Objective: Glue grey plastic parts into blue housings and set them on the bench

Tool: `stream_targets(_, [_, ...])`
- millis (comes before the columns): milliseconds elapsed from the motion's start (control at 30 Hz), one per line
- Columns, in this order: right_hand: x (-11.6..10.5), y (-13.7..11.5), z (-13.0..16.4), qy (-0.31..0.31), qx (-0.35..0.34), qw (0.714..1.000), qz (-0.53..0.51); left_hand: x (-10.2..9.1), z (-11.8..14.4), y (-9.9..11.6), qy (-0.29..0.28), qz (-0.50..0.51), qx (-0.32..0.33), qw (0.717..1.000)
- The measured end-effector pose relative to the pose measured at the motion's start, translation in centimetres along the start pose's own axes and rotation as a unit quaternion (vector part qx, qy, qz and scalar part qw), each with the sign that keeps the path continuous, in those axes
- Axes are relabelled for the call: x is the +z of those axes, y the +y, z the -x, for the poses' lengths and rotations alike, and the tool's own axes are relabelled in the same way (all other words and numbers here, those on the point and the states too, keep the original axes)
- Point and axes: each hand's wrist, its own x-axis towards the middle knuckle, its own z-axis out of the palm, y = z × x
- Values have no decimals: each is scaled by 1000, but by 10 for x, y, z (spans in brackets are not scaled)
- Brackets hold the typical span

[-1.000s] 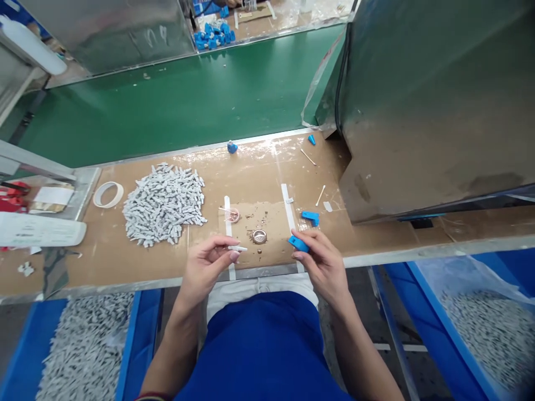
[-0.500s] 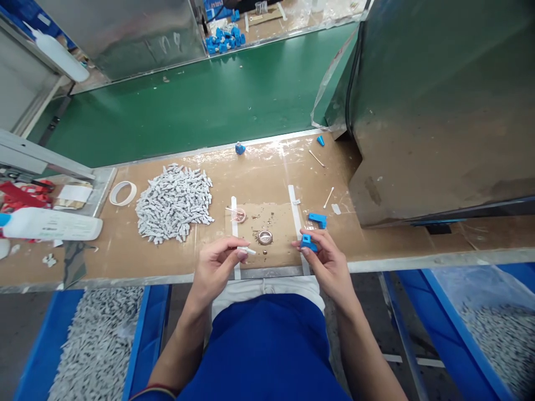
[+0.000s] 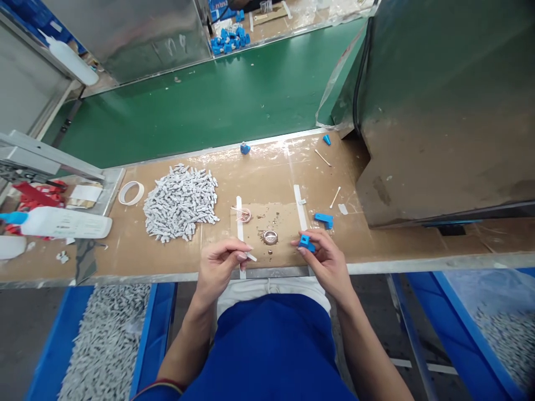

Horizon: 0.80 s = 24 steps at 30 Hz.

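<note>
Between thumb and fingertips, my left hand (image 3: pixel 221 269) pinches a small white-grey plastic piece (image 3: pixel 251 257), which points toward the right. My right hand (image 3: pixel 328 260) grips a small blue plastic part (image 3: pixel 306 243) with a square opening facing up. The two held pieces are apart. On the bench between my hands sits a round shallow metal dish (image 3: pixel 271 237), with dark specks scattered about it. Another blue plastic part (image 3: pixel 324 220) lies just beyond my right hand. A large heap of grey-white pieces (image 3: pixel 181 201) is beyond my left hand.
A tape roll (image 3: pixel 131 193) and a white bottle (image 3: pixel 69 223) lie at the left. Cotton swabs (image 3: pixel 335 197) rest at the right. A green belt (image 3: pixel 209 106) runs behind the bench; a metal housing (image 3: pixel 443 122) blocks the right. Blue bins (image 3: pixel 142 340) stand below.
The white-grey piece in my left hand has tilted, its tip now pointing more downward. My right hand has turned the blue part slightly. The whole view has shifted a little.
</note>
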Motion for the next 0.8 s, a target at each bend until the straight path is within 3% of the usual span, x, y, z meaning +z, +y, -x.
stream_targets(333, [3, 9, -2, -15, 4, 1000, -4, -1, 4, 4, 9, -5, -55, 998])
stream_targets(633, [2, 10, -1, -22, -6, 1000, -4, -2, 5, -2, -7, -87, 69, 994])
stream_targets(800, [2, 11, 0, -15, -16, 1000, -4, -3, 3, -9, -25, 12, 67, 997])
